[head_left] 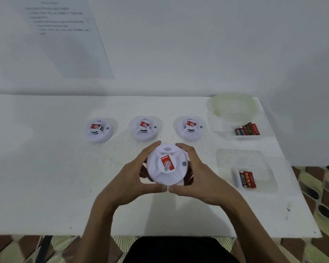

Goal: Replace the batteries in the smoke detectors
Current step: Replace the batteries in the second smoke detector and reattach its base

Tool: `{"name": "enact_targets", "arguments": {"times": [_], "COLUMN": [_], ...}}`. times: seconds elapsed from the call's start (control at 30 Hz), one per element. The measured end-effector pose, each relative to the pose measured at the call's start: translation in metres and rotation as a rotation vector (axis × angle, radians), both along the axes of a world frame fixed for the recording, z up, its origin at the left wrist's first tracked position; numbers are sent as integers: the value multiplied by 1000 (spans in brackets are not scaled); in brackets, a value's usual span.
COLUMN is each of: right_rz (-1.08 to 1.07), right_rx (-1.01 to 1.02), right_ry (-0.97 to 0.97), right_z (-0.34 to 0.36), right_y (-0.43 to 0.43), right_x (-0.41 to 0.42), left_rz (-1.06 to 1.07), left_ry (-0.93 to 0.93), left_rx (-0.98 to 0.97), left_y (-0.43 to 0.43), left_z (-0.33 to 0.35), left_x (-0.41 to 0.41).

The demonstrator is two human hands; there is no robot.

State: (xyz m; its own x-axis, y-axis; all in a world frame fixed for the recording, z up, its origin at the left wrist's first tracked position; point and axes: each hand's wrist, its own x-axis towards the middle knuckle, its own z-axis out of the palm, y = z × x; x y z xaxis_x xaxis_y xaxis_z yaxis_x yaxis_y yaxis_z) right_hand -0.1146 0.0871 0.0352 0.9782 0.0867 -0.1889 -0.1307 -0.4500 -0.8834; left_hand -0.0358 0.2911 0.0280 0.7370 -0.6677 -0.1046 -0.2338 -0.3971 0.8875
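A smoke detector [167, 165] is clasped in the curled fingers [150, 149] of the left hand [130, 175] and right hand [199, 179]. Twisted carelessly, it could be dropped.

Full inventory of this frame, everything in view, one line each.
held smoke detector: 1, white, red label, in front of the row
smoke detectors in row: 3, white, red labels, mid-table
far batteries: several, red, black, green, in far tray
near batteries: several, red, black, in near tray
far tray: 1, clear, table's right
near tray: 1, clear, table's right
greenish lid: 1, translucent, far right corner
printed sheet: 1, white, wall
table: 1, white
left hand: grips held smoke detector's left side
right hand: grips its right side
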Motion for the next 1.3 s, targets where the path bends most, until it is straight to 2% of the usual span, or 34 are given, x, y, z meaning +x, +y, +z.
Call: {"name": "enact_targets", "arguments": {"times": [0.23, 0.5, 0.7, 0.97, 1.3], "right_rz": [62, 71, 78, 85, 133], "right_rx": [-10, -54, -129, -202, -335], "right_ry": [-46, -12, 28, 81, 97], "right_z": [-30, -47, -64, -78, -80], "right_y": [40, 78, 93, 104, 106], "right_x": [37, 74, 91, 100, 102], "left_rz": [120, 255, 315, 378, 407], "left_ry": [-18, 23, 60, -35, 34], "left_rx": [110, 132, 208, 260, 294], "left_y": [46, 85, 91, 98, 94], "left_z": [-19, -44, -63, -78, -74], "left_x": [17, 38, 49, 52, 48]}}
